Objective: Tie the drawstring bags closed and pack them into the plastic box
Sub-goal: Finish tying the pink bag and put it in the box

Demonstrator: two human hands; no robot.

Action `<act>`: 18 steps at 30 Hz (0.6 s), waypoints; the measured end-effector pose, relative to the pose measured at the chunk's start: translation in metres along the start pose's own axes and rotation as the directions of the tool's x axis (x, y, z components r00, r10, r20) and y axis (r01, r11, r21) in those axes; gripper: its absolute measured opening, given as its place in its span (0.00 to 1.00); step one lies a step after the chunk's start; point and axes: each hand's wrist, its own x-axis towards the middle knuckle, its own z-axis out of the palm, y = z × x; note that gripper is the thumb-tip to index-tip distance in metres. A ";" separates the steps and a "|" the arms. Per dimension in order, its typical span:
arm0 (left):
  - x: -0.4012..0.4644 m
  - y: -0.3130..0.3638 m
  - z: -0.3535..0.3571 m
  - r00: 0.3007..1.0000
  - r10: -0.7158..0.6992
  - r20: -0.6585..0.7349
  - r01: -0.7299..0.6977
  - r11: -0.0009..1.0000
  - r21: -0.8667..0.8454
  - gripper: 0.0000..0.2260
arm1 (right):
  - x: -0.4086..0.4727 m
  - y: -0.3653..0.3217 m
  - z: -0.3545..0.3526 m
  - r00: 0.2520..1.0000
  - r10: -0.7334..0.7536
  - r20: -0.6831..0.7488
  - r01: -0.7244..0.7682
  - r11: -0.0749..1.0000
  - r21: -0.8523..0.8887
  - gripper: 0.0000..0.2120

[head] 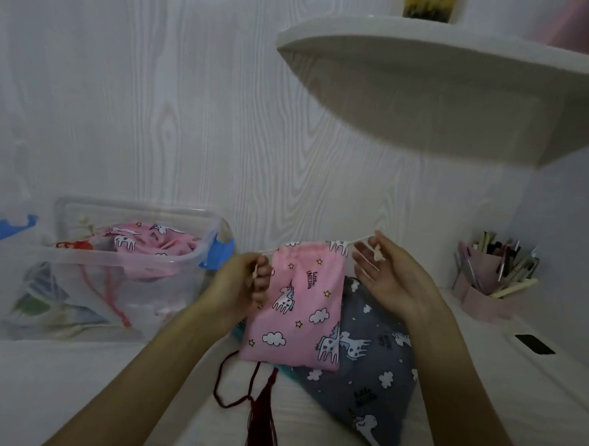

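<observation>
Above the white table [73,381] we hold a pink bag [299,305] up by its cord, one end in each hand. Our left hand [242,285] has its fingers curled round the left cord end at the bag's top corner. Our right hand [392,279] is turned palm inward, thumb and forefinger pinching the right cord end [377,252], the other fingers loosely extended. The cord runs taut between the two hands and the bag's mouth is gathered along it; the bag hangs flat, printed with unicorns, clouds and stars.

Under it on the table lies a grey bag [370,373] with the same print, partly covered by the pink one. A dark red cord with a tassel [262,412] lies on the table at the grey bag's left edge.

To the left stands the clear plastic box [113,268], well apart from our hands. It has a blue latch [221,251] on its right end and another blue piece showing at its left. Inside it we see another pink bag [149,240] on top, and further bags and a red cord lower down, blurred through the wall.

Behind the table rises a wall [139,95] of pale wood grain. A rounded white shelf [429,93] juts out overhead on the right. On the table at far right sits a pink holder [484,294] full of pens, and nearer us a small dark slot [534,344] shows in the tabletop.
</observation>
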 end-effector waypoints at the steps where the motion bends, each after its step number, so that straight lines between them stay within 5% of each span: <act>1: -0.003 0.002 0.000 1.000 -0.013 0.016 0.014 0.994 -0.107 0.13 | 0.001 0.000 0.000 0.999 0.037 -0.003 -0.036 0.990 0.137 0.14; 5: -0.005 0.007 -0.003 0.998 0.018 -0.057 -0.038 0.931 -0.364 0.14 | 0.001 -0.003 -0.008 0.993 0.122 0.007 -0.100 0.780 0.618 0.14; 11: -0.006 0.001 0.008 0.985 0.102 -0.142 -0.148 0.919 -0.366 0.15 | 0.005 -0.012 -0.039 0.973 0.107 -0.205 0.069 0.714 0.697 0.16; 15: -0.006 0.002 0.011 0.964 0.208 -0.166 -0.254 0.903 -0.348 0.15 | 0.004 -0.008 -0.031 0.977 0.011 -0.213 0.110 0.829 0.548 0.16; 18: -0.010 0.015 0.009 0.951 0.297 -0.090 -0.308 0.937 -0.164 0.14 | 0.004 -0.007 -0.016 0.985 -0.116 -0.130 0.113 0.993 -0.030 0.15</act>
